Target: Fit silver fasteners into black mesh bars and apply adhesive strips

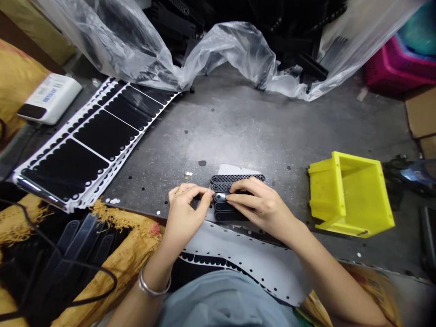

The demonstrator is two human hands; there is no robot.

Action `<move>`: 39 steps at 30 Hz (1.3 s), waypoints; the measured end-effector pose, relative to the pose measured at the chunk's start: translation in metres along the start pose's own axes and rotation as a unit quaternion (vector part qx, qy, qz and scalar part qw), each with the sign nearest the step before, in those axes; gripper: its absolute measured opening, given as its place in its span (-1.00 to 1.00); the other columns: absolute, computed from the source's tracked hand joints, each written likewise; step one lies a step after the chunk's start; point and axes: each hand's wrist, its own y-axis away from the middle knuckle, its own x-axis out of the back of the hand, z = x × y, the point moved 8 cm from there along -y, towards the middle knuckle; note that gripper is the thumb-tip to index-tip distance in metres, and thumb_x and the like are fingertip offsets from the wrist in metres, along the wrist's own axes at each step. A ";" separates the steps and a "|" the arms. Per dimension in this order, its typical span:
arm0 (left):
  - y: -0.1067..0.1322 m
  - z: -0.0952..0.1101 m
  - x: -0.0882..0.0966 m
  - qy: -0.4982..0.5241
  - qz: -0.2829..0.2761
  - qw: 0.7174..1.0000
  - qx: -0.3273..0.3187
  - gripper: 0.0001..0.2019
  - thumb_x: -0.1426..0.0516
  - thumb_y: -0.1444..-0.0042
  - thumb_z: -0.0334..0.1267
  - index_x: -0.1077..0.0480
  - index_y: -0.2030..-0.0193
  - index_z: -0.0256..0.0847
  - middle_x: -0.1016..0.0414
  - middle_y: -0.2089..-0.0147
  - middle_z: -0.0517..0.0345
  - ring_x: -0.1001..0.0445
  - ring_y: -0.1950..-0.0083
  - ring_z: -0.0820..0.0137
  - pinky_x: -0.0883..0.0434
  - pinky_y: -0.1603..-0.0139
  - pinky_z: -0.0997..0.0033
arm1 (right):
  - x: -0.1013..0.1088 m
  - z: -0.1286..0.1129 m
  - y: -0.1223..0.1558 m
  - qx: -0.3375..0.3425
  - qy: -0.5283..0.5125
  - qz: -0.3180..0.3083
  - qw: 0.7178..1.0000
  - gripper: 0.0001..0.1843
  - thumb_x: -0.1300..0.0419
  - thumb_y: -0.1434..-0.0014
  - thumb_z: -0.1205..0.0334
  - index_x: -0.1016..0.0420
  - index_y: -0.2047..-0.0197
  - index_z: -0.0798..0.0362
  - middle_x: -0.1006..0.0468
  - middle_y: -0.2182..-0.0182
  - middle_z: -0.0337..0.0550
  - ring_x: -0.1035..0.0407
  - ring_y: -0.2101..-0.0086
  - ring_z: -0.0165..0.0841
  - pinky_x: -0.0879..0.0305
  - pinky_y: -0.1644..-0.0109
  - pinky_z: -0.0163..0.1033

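Note:
A short row of black perforated plastic strips (237,178) lies side by side on the grey worktable (259,131). My left hand (185,210) pinches at the left end of one strip in the middle of the row, fingers pressed together. My right hand (259,203) lies over the right part of the same strips, fingertips meeting the left ones at a small shiny spot (220,197). What sits between the fingertips is too small to name. A white backing sheet (252,265) with punched black shapes lies under my wrists.
A stack of white sheets with black die-cut pads (91,136) lies at the left, a white device (49,97) beyond it. A yellow plastic bin (352,193) stands on its side at the right. Clear plastic bags (235,54) of black parts fill the back. Pink basket (395,68) at far right.

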 end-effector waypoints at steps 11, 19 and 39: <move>0.001 0.002 -0.006 0.001 -0.019 1.000 0.002 -0.80 -0.17 -0.28 -0.13 -0.48 0.36 -0.09 -0.61 0.27 0.27 -0.51 0.10 0.30 -0.14 -0.20 0.11 | 0.014 0.007 0.013 -0.048 0.015 -0.012 0.999 -0.78 -0.19 -0.43 0.22 -0.64 -0.01 0.07 -0.61 0.08 0.01 -0.47 0.14 -0.26 -0.46 0.07 -0.11; -0.003 0.001 -0.006 0.001 -0.008 1.000 -0.013 -0.77 -0.17 -0.25 -0.09 -0.46 0.40 -0.09 -0.60 0.29 0.27 -0.52 0.12 0.28 -0.15 -0.20 0.11 | 0.035 0.054 0.048 -0.160 -0.111 0.081 0.977 -0.88 -0.26 -0.37 0.27 -0.66 0.11 -0.02 -0.60 0.23 -0.18 -0.52 0.21 -0.37 -0.46 0.11 -0.22; 0.100 0.079 0.025 -0.031 -0.077 0.938 -0.336 -0.82 -0.22 -0.29 -0.20 -0.55 0.02 0.21 -0.61 0.10 0.22 -0.55 0.01 0.21 -0.42 -0.24 0.02 | 0.011 -0.045 0.186 -0.261 -0.144 0.028 0.954 -0.80 -0.18 -0.44 0.17 -0.64 0.07 -0.02 -0.65 0.18 -0.16 -0.56 0.22 -0.37 -0.52 0.12 -0.27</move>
